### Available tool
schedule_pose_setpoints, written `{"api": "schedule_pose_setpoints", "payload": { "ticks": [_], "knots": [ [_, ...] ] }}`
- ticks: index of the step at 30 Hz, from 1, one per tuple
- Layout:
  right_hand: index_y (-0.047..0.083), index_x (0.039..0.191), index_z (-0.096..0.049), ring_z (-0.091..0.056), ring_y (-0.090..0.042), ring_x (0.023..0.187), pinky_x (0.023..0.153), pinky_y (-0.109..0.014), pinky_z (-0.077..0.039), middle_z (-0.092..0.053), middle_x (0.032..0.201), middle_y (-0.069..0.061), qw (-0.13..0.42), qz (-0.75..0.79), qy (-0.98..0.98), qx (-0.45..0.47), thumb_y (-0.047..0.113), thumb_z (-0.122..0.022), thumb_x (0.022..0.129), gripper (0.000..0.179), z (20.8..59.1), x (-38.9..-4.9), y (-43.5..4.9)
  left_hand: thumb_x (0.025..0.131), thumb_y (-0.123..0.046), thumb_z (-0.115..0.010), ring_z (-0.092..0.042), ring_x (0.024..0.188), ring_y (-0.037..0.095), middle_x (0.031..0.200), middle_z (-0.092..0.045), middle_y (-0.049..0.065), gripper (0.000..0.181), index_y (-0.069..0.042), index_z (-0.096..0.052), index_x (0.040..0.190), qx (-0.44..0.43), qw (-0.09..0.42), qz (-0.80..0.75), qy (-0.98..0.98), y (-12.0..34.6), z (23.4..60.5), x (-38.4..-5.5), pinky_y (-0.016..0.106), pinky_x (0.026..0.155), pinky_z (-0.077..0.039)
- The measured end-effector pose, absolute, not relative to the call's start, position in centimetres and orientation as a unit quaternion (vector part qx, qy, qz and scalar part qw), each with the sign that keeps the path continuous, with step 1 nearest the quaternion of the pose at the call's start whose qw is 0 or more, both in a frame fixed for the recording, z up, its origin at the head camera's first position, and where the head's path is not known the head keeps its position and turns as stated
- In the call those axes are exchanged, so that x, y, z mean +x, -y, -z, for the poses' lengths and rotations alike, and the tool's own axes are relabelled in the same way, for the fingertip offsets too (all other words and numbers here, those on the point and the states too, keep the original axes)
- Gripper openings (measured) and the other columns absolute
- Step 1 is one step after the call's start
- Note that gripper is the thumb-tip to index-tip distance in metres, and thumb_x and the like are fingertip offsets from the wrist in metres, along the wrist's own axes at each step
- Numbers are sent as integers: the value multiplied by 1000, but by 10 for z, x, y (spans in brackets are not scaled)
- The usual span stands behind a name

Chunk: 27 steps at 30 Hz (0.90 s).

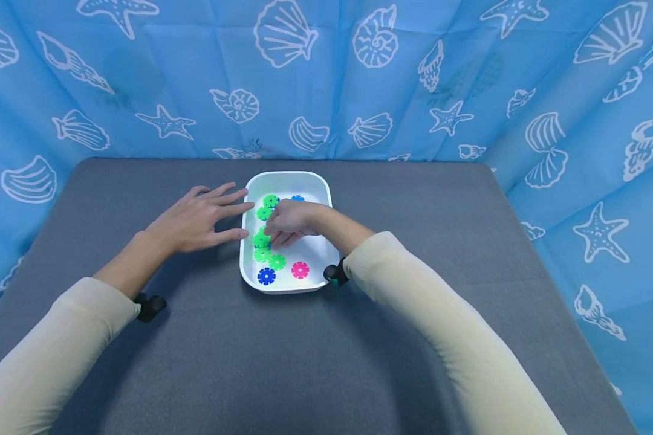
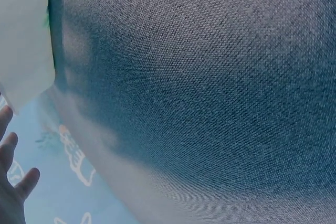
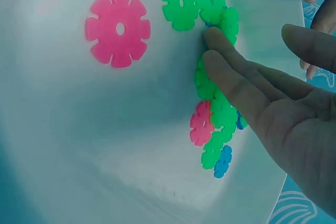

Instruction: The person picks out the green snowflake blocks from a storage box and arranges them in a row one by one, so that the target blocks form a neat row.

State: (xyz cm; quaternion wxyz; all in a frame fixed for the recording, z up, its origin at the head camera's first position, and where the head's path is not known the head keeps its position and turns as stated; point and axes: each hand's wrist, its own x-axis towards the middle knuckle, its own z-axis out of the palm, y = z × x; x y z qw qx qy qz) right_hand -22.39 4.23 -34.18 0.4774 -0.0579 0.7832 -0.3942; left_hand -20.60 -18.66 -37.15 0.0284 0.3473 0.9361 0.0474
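grey woven cloth covers the table [image 1: 305,350], running to rounded far corners, with soft shadows of both arms lying across it. blue curtain [image 1: 337,90] hangs behind the table and along its sides, printed with white outlines of shells and starfish, its folds faintly creased. the weave fills most of the left wrist view, darkened by a broad shadow.

on the table's far half stands a white tray [image 1: 314,254], rounded at the corners. inside, green notched discs [image 1: 277,262] crowd along its left side, some overlapping. a dark blue disc [image 1: 262,276] lies near the front left corner, a pink disc [image 1: 300,265] just to its right, well apart from the tray walls. the right wrist view also shows a second pink disc [image 3: 199,124] and a light blue disc [image 3: 222,162] against the green ones.

the right hand [image 1: 294,219] reaches into the tray, fingers extended, tips at the green discs, the thumb held apart; no grip shows. the left hand [image 1: 198,219] spreads its straight fingers at the tray's left rim; whether they touch it, i cannot tell. pale cream sleeves [image 1: 430,314] cover both forearms
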Motion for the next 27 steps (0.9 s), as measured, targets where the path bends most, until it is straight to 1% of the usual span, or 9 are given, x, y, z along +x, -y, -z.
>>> {"api": "schedule_pose_setpoints", "payload": {
  "ticks": [10,14,19,27],
  "knots": [
    [-3,143,-48,-64,-29,117,100,-39,-48,-63,122,-22,477,399,-781,-48,13,-53,104,43,341,-225,-39,94,-62,-54,-23,149,36,160,-34,7,69,-23,-47,150,346,28,-46,-937,186,371,-205,65,110,-25],
    [-3,145,-45,-65,-28,115,100,-40,-49,-63,122,-21,476,401,-781,-52,13,-52,104,45,341,-226,-36,93,-61,-55,-23,149,36,160,-34,8,69,-22,-47,150,345,28,-48,-937,187,371,-205,65,110,-25],
    [-3,148,-42,-65,-28,116,100,-40,-49,-65,124,-20,478,406,-777,-56,8,-50,104,45,342,-227,-34,93,-62,-55,-23,149,36,160,-33,7,70,-22,-47,150,343,31,-48,-938,187,371,-206,66,110,-25],
    [-3,148,-42,-63,-27,120,101,-39,-48,-66,126,-19,490,401,-771,-59,7,-53,103,48,344,-227,-31,94,-61,-54,-24,149,36,161,-33,7,69,-22,-46,151,346,28,-47,-937,187,373,-206,66,110,-24]
  ]
}}
